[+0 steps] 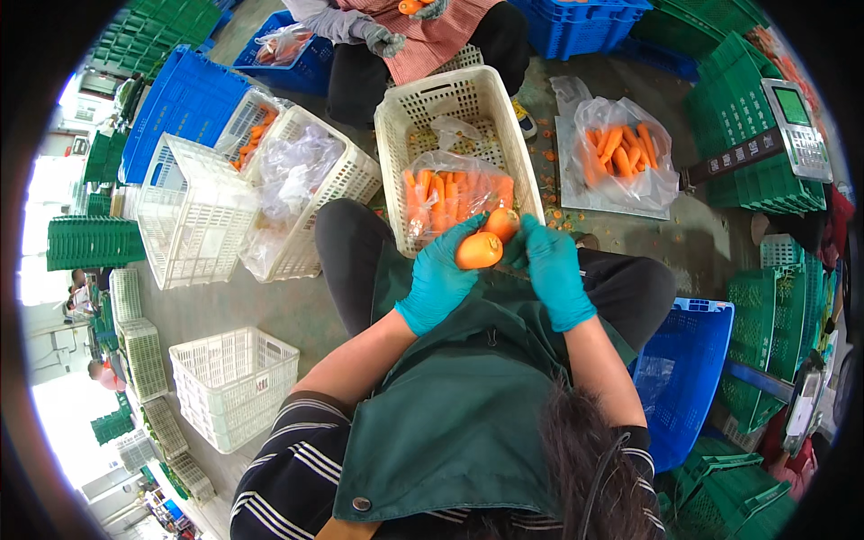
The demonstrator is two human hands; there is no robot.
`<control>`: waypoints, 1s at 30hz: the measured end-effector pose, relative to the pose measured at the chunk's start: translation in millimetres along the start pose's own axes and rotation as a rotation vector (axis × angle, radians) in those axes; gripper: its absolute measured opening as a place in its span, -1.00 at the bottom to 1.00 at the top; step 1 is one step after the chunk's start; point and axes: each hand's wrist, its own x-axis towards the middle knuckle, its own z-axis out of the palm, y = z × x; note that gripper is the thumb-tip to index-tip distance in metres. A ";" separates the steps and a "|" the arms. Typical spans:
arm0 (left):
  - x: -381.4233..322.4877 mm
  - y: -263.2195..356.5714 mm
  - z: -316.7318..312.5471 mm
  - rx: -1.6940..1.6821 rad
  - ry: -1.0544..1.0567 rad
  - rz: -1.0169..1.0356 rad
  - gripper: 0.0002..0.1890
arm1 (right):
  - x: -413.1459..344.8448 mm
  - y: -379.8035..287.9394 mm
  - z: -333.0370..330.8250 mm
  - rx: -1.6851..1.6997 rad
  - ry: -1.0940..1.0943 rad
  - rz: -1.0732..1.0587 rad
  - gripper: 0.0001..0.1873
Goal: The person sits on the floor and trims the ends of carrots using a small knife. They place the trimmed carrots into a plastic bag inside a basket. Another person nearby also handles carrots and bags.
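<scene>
My left hand (442, 270), in a teal glove, holds two carrots, an orange carrot (480, 251) and another carrot (503, 223), with their stem ends facing up. Close against the second carrot is my right hand (550, 266), gloved alike, with its fingers bent; whether it grips anything is hidden. Just beyond both hands, a clear plastic bag of carrots (449, 196) lies in the near part of a white plastic crate (526, 169). Scraps and a crumpled clear bag (455, 131) are in its far part.
Right of the crate, an open clear bag of carrots (624, 158) rests on a metal platform scale (574, 196) with a display (793, 108). Opposite sits a co-worker in grey gloves (385, 39) holding carrots. White crates (233, 385) are at left, a blue crate (682, 385) at right.
</scene>
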 end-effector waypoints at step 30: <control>68.8 -5.0 -7.7 -0.632 -0.246 -0.619 -0.43 | 90.0 69.9 -159.7 -0.250 -0.020 0.101 -0.54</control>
